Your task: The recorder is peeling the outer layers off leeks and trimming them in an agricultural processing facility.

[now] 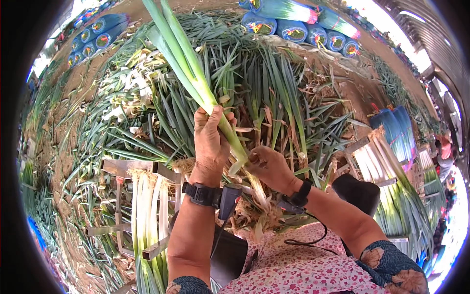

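- Nearest the body, a pink-flowered cloth [303, 259] covers the lap, and a dark blue flowered sleeve [394, 267] shows at lower right.
- A black wristband [200, 194] sits on the left wrist and another [300, 193] on the right; a black cable [318, 241] loops over the cloth.
- The right hand [270, 167] is at the leek's lower stem, its fingers curled and narrow; whether they pinch a loose layer cannot be told.
- The left hand [211, 139] grips the leek [191, 73] around its stem, fingers closed. The leek is held slantwise above the heap, its green leaves rising to the upper left.
- Left of the lap, a metal rack [128, 168] holds pale-stemmed leeks [147, 206], root ends toward the heap; similar leeks [379, 169] lie to the right.
- Beyond the hands spreads a heap of green leeks [267, 81], with pale, stripped leaves [129, 85] at its left.
- Farthest, blue-wrapped bundles [292, 30] are stacked at upper right, more bundles [100, 36] at upper left, on brown ground [73, 110].
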The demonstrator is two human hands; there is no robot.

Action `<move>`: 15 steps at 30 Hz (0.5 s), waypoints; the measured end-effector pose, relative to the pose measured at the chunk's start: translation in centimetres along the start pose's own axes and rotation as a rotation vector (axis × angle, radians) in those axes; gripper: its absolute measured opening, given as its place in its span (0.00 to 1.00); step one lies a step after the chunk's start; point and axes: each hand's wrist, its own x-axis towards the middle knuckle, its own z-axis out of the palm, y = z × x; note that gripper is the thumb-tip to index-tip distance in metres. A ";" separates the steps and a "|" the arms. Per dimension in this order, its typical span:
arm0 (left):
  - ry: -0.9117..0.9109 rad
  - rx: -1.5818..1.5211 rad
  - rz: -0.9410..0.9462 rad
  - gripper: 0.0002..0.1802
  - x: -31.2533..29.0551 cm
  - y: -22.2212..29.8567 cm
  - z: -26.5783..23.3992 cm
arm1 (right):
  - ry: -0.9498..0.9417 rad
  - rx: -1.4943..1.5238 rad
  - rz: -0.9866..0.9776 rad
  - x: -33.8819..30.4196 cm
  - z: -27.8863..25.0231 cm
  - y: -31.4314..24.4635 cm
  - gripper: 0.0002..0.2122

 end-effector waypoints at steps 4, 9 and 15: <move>0.042 0.046 0.055 0.08 0.0 -0.1 0.4 | 0.015 0.009 -0.141 -0.1 0.8 0.9 0.12; 0.085 0.073 0.136 0.10 0.4 -0.1 -0.1 | 0.052 0.001 -0.001 0.5 0.9 -0.7 0.10; 0.212 0.090 0.156 0.12 0.4 0.0 0.3 | -0.063 -0.028 -0.196 0.5 1.9 0.8 0.11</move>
